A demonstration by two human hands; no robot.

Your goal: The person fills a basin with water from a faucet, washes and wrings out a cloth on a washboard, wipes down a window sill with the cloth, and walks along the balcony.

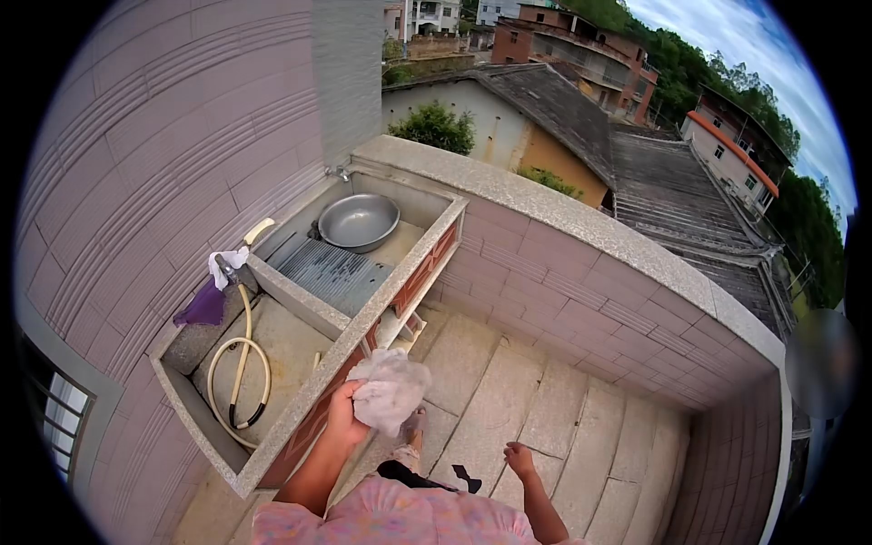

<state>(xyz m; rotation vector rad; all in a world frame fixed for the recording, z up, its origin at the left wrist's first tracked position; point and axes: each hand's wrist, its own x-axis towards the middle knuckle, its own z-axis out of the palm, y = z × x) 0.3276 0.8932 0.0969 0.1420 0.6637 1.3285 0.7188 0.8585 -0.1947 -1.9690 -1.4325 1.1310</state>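
My left hand (pixel 343 413) is closed on a crumpled greyish-white cloth (pixel 391 391), held up in front of the sink's outer wall and above the floor. The cloth bunches out past my fingertips, and whether it is wet I cannot tell. Lower and to the right, my right hand (pixel 520 459) hangs over the floor slabs with its fingers curled in. Nothing shows in it, and it touches nothing. A stone double sink (pixel 341 341) stands to the left of both hands. In its far basin sits a grey metal basin (pixel 359 222), beside a ribbed washboard surface (pixel 331 272).
A looped cream hose (pixel 241 391) lies in the near basin. A purple cloth (pixel 202 306) and a white cloth (pixel 227 263) hang by the tap at the wall. A low tiled parapet (pixel 581 259) encloses the paved floor (pixel 536 400); roofs and houses lie beyond.
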